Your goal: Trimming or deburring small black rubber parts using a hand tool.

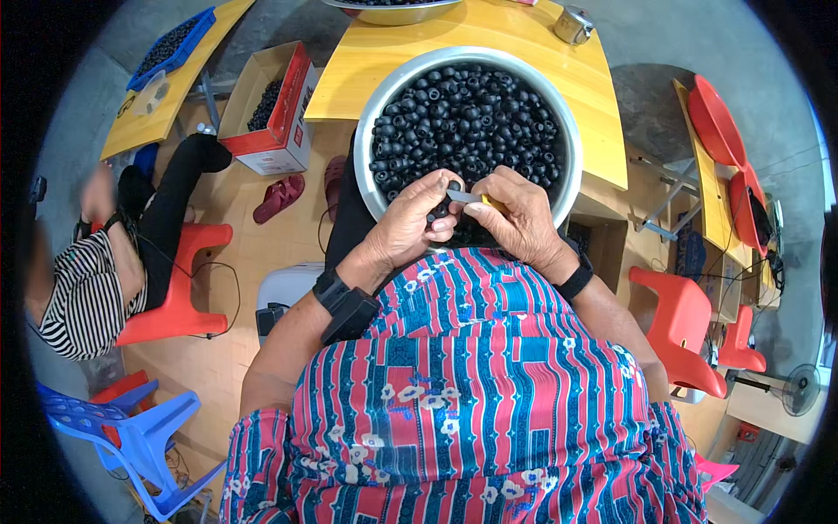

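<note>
A wide metal basin (572, 153) stands close in front of me, filled with small round black parts (467, 122), some showing a hole. Over its near edge, my left hand (403, 225) is closed around a few black pieces (440, 210), one of them pinched at the fingertips. My right hand (524, 223) grips a small knife (463, 196) with a yellow handle. Its short blade lies against or just beside the pinched piece; contact is hard to make out.
Beyond the basin is a yellow table (541, 52) bearing a metal mug (573, 26) and another basin (393, 12). A carton (279, 131) of black parts stands left. Another person (96, 279) sits at far left. Red stools (676, 327) stand right.
</note>
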A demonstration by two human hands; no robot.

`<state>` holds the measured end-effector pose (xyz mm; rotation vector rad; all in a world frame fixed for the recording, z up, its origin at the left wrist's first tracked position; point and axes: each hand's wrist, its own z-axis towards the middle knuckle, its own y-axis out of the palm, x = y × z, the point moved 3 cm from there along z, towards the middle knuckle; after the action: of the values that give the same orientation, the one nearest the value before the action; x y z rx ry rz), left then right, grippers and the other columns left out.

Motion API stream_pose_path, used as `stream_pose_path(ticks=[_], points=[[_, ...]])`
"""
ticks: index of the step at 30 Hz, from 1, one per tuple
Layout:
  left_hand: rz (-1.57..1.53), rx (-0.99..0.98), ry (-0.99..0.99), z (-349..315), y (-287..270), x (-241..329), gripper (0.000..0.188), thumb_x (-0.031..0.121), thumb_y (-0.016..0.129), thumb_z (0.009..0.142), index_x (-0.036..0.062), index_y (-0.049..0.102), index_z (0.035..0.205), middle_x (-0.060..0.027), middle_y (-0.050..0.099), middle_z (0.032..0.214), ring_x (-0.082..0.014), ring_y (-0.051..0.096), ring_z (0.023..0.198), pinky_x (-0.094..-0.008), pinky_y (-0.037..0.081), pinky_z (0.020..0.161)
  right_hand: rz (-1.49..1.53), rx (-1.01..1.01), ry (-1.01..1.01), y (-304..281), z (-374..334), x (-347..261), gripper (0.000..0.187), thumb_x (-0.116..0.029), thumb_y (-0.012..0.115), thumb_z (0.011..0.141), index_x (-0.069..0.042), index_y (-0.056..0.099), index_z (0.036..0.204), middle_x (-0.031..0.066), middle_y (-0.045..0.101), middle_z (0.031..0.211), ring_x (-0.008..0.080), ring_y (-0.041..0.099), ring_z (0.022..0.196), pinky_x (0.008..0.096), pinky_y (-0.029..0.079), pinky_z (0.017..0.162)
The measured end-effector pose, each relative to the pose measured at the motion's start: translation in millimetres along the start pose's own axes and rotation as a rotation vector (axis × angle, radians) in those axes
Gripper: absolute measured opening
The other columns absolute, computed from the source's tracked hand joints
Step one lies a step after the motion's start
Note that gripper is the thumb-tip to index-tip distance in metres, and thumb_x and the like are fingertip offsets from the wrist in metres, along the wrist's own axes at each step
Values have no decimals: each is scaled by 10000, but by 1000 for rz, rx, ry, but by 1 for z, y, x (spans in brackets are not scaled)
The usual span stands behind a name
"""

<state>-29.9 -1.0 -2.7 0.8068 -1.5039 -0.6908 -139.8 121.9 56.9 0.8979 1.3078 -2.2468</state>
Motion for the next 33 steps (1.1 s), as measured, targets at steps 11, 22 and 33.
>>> stream_pose_path(ticks=[11,22,33], points=[[-13,24,6,-7,6,-4,169,253,458,1012,92,501,1040,-5,482,849,-49,406,607,-172,321,500,-90,170,109,-1,-5,5,228,-236,706,831,-20,634,845,137,578,746,331,584,689,385,466,625],[-209,65,132,-8,1,8,207,288,461,1009,104,526,1079,-28,483,869,-67,406,622,-169,325,488,-5,233,204,7,2,26,268,-63,717,762,-30,658,1022,162,657,978,305,647,903,347,506,795],[-147,84,79,-4,0,8,208,298,471,1011,99,527,1030,-16,467,866,-37,394,600,-143,313,457,-263,146,223,15,20,32,264,-188,710,786,-72,635,1011,148,647,923,351,625,859,416,497,742]])
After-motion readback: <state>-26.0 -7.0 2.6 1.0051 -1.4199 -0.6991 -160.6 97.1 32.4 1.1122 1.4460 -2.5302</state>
